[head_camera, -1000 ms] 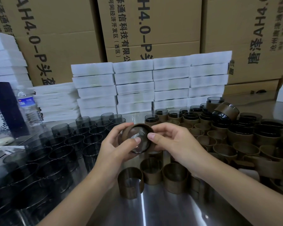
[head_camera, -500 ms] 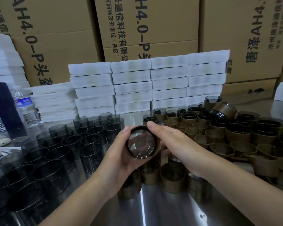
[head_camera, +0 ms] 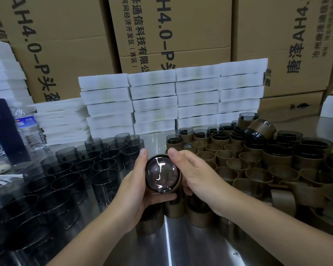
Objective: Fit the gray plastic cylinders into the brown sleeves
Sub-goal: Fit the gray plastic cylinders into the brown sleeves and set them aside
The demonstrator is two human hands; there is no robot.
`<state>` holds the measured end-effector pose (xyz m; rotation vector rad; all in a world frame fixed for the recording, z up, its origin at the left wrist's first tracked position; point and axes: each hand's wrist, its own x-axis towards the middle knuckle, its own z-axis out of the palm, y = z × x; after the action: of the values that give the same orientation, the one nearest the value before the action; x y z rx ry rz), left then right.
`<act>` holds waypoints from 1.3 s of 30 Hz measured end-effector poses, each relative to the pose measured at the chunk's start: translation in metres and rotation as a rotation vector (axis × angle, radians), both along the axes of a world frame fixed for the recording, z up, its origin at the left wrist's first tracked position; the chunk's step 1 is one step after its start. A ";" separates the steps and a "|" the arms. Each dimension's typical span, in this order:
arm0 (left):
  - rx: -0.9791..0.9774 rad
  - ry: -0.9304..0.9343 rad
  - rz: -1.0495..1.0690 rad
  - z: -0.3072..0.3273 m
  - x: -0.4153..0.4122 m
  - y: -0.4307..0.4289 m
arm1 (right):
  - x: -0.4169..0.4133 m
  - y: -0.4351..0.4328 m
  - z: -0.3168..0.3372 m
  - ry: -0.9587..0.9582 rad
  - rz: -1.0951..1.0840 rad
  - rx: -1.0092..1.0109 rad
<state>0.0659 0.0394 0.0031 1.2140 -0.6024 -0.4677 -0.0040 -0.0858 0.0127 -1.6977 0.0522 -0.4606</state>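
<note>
While both hands close in at the middle of the view, the left hand [head_camera: 136, 189] cups a brown sleeve [head_camera: 178, 184] from below and the side, thumb up along its edge. The right hand [head_camera: 198, 175] grips the same sleeve from the other side, thumb on the top rim and fingers wrapped out of sight behind. Inside sits a gray cylinder [head_camera: 161, 173], its glossy closed end facing the person, so the long axis runs from the far side toward the wearer. Any seating push has to travel along that line, I'd say, and the two hands are equally close to do it. The cylinder looks nearly home, with its end just proud of the sleeve.

Out to the left stand bare gray cylinders [head_camera: 96, 166], upright and packed together. To the right are empty sleeves [head_camera: 238, 164], with finished pieces [head_camera: 260, 129] beyond them. All rest on a shiny metal desk [head_camera: 181, 246]. Behind rise stacked white boxes [head_camera: 154, 100], a water bottle [head_camera: 27, 127] and tall cartons [head_camera: 171, 35].
</note>
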 end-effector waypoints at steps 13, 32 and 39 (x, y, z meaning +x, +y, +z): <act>0.032 -0.037 0.007 0.000 -0.001 0.000 | 0.001 -0.004 0.001 0.002 -0.028 0.065; 0.783 -0.787 0.364 -0.020 0.012 0.005 | 0.068 -0.064 0.058 0.111 -0.201 -0.350; 0.789 -0.783 0.394 -0.018 0.010 0.003 | 0.136 -0.052 0.047 0.212 -0.139 -0.356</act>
<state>0.0763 0.0420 -0.0153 2.2540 -0.8380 0.1674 0.1316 -0.1381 0.0600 -2.0982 0.2567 -0.4078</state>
